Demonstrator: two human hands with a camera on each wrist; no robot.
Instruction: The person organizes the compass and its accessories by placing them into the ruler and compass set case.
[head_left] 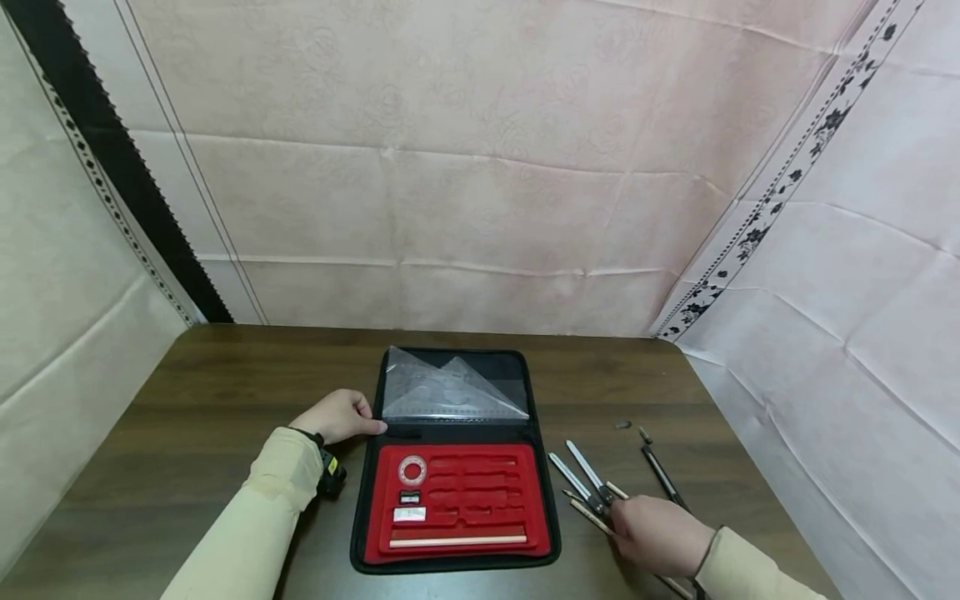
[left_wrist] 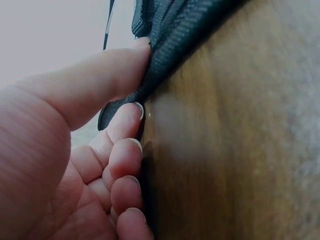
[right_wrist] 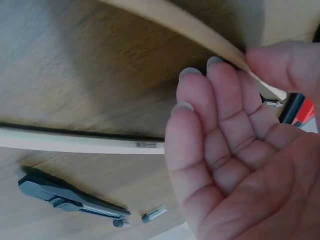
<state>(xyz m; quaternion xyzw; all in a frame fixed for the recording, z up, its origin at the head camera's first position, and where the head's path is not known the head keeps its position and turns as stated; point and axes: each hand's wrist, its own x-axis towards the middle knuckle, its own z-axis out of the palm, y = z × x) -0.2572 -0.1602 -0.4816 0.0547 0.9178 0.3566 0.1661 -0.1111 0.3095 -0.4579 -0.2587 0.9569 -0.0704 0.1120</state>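
Observation:
On the table lies an open black zip case [head_left: 358, 533] with a red moulded tray [head_left: 384, 492] in its lower half. Two clear set squares [head_left: 442, 392] rest in the upper half. My left hand [head_left: 341, 417] pinches the case's left edge near the fold; its black textured fabric [left_wrist: 180, 45] shows between thumb and index finger. Right of the case, my right hand [head_left: 656, 533] pinches a thin pale wooden pencil [right_wrist: 175, 22] between thumb and fingers. Two silver compasses [head_left: 581, 467] lie beside that hand. Another pale printed pencil [right_wrist: 90, 142] passes behind the fingers.
A black knife-like tool [head_left: 662, 471] lies right of the compasses, with a small metal piece [head_left: 645, 435] and a dark bit [head_left: 623, 424] near its tip. The tray holds a white ring [head_left: 412, 461], a white eraser-like block [head_left: 409, 514] and a pencil [head_left: 457, 542].

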